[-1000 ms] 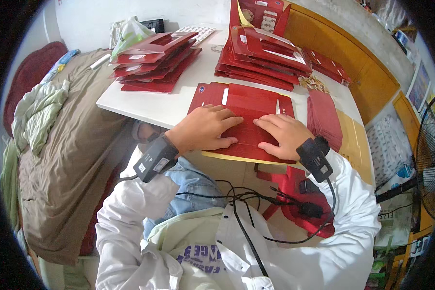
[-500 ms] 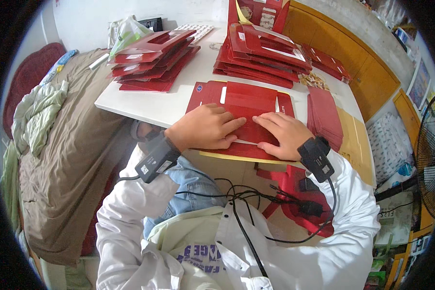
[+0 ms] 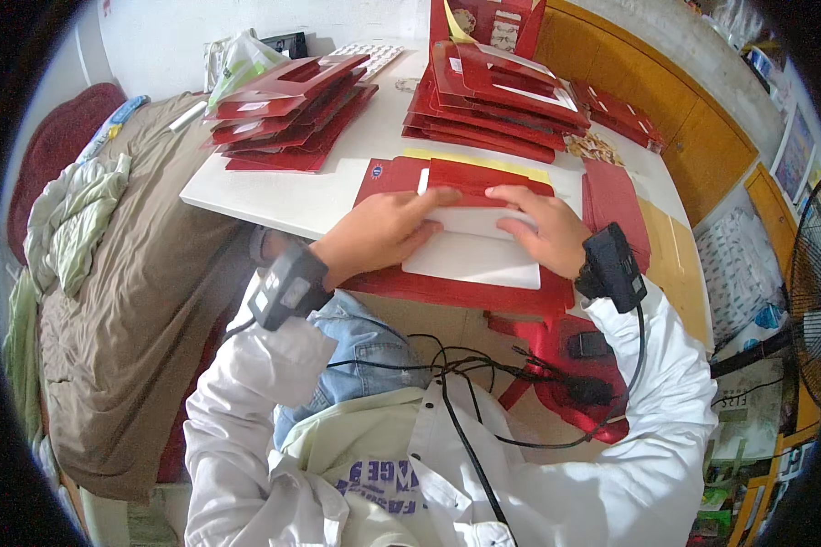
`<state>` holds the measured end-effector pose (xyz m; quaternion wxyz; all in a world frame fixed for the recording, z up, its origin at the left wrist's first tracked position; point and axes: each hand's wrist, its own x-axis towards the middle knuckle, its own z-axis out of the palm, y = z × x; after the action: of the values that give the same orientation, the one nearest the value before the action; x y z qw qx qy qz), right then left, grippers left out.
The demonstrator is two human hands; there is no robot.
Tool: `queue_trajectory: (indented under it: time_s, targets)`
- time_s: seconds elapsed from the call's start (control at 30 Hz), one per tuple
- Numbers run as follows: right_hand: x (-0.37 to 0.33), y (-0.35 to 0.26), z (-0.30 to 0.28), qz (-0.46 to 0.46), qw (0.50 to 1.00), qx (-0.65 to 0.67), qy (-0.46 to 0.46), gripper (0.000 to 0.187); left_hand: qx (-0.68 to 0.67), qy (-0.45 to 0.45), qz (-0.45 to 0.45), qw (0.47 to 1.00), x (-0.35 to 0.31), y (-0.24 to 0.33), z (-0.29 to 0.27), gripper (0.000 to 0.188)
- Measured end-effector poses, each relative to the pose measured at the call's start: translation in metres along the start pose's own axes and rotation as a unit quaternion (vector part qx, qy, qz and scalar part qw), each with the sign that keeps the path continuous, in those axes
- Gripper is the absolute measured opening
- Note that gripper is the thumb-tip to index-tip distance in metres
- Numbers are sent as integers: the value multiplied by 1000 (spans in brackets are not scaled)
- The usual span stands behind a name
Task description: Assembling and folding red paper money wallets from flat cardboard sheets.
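Note:
A flat red cardboard sheet (image 3: 483,292) lies at the front edge of the white table. Its middle flap (image 3: 465,173) is lifted and bent back, baring a white panel (image 3: 479,260) below the fold. My left hand (image 3: 388,228) grips the left part of the fold, its thumb below and fingers above. On the right part, my right hand (image 3: 549,228) holds the fold in the same way. A dark band device sits on each wrist.
Stacks of folded red cardboard stand at the left (image 3: 292,114) and back centre (image 3: 493,109). Dark red sheets (image 3: 616,210) and a tan sheet (image 3: 675,264) lie at the right. A yellow strip (image 3: 502,166) shows behind the work. Cables (image 3: 456,369) hang below the table, and a fan (image 3: 816,292) stands far right.
My hands have gone from lying flat on the red sheet to gripping its flap. The flap is raised and the white panel shows. The yellow edge moved from front to back.

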<state>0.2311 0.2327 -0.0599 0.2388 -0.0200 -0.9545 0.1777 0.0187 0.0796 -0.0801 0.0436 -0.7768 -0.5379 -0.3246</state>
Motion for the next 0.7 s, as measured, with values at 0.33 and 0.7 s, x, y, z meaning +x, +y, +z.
queue_trajectory:
  time_s: [0.33,0.7]
  targets:
    - [12,-4,9,-10,969,-229,95,33,54,66,-67,994,9,-4,20,43]
    - [-16,-6,34,-44,988,-148,-3,25,52,-75,81,993,-2,-4,31,42]
